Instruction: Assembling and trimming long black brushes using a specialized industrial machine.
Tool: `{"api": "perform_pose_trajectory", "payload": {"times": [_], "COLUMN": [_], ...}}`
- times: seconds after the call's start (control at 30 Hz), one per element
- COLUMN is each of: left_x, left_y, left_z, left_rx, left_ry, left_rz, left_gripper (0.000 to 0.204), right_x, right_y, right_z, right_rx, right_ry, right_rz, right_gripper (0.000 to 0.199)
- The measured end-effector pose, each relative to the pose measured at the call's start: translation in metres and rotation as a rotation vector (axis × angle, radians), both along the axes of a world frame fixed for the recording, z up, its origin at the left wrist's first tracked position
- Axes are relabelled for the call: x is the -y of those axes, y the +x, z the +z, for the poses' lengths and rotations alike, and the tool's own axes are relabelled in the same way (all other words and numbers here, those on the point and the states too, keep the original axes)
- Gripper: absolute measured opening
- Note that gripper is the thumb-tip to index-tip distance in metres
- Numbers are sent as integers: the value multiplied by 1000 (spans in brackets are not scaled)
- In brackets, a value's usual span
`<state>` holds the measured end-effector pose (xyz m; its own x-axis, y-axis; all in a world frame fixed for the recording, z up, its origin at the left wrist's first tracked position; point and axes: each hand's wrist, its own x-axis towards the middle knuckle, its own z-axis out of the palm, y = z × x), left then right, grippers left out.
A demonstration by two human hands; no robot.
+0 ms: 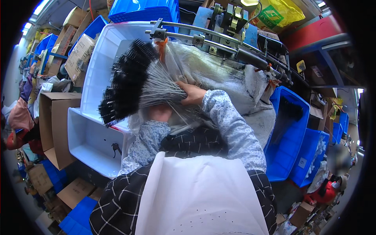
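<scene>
A fanned bundle of wire-stemmed tube brushes (127,80) has black bristle heads pointing to the upper left. My right hand (192,93) is closed round the thin metal stems near their lower ends, thumb on top. Beneath the bundle, my left hand (159,112) supports and grips the stems from below; its fingers are mostly hidden by them. Some loose stems stick out below my hands. Translucent plastic sheeting (219,74) lies behind and right of the brushes. The bristle heads hang over a large white tub (102,51).
A machine with metal rods (227,47) stands beyond the sheeting. A smaller white bin (94,141) with a small dark object sits at left, beside an open cardboard box (58,125). On the right, a blue bin (282,156) contains dark-bristled brushes. Other people are at both sides.
</scene>
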<state>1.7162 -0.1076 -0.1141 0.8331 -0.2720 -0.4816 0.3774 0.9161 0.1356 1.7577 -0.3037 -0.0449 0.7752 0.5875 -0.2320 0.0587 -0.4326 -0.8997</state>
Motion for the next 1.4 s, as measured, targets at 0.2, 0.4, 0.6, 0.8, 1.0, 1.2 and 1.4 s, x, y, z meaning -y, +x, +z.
{"api": "perform_pose_trajectory", "payload": {"times": [0.2,0.4,0.6,0.8,1.0,1.2,1.4], "left_x": [-20,-36,-27,-26,47,50,82], "left_y": [-3,-6,-10,-7,-19,-30,-40], "left_z": [-6,54,64,80,79,106,105], "left_rx": [73,-535,-499,-163,1029,1495,1528], "left_ry": [-224,132,70,334,976,1006,1177], "left_rz": [-165,-293,-338,-1234,-1471,-1545,-1574], "left_gripper": [42,46,46,41,52,49,61], "right_x": [11,6,7,7,9,7,6], "right_y": [13,9,10,23,27,19,7], "right_z": [-21,-20,-10,-16,-20,-22,-25], "right_rx": [-64,-78,75,24,-28,2,92], "right_ry": [84,41,-95,-57,-76,-96,-109], "right_rz": [-41,-48,-26,53,100,49,-5], "right_gripper": [69,69,67,65,67,70,73]}}
